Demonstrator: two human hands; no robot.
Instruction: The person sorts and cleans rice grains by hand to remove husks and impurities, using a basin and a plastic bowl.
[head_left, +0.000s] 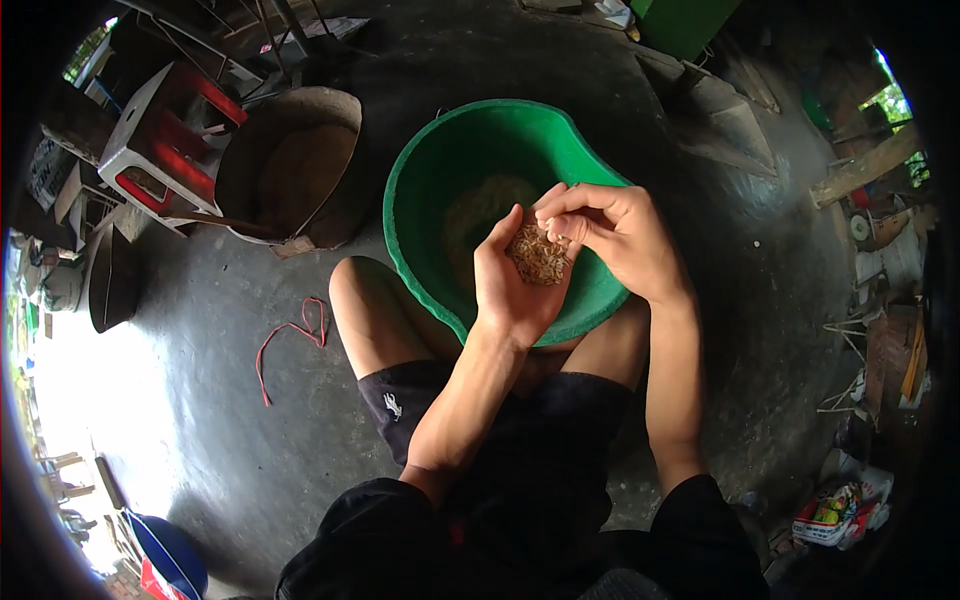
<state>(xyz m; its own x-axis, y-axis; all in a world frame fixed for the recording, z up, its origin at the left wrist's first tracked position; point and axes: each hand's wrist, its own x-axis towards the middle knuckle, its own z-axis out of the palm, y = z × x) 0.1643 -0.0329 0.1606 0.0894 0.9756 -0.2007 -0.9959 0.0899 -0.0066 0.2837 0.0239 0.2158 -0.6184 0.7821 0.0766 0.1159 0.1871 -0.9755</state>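
My left hand [512, 285] is cupped palm up and holds a small heap of brown grains [538, 255]. Fingertips of my right hand [615, 235] pinch into that heap from the right. Both hands hover over the near rim of a green plastic basin [420, 170] that rests between my knees on the dark floor. More pale grain lies in the bottom of the basin [480, 205].
A round woven tray [290, 165] leans at the upper left beside a red and white plastic stool [165, 130]. A red string [290, 335] lies on the floor left of my knee. Planks and clutter [860, 170] line the right side.
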